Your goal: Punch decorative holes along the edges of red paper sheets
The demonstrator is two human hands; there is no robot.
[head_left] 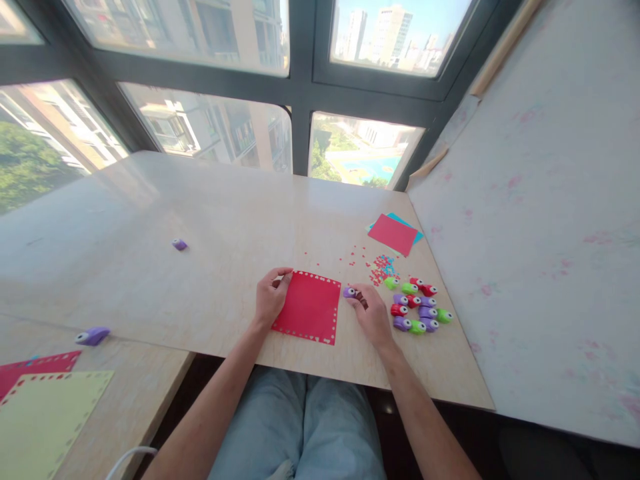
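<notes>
A red sheet of paper [310, 307] lies in front of me, with small punched holes along its edges. My left hand [273, 297] pinches its upper left corner between thumb and fingers. Just beyond the sheet's right edge, my right hand [371, 312] is closed on a small purple craft punch [350, 293] with an eye-like dot on it. The punch sits close to the paper's upper right side; whether they touch I cannot tell. Several more purple, green and red craft punches [429, 312] are grouped right of my right hand.
Red and blue paper cut-outs [384, 268] are scattered behind the punches. Stacked coloured sheets [393, 233] lie farther back near the wall. Single purple punches stand on the left, one far [179, 245] and one nearer [93, 336]. A punched yellow sheet [60, 413] lies at lower left.
</notes>
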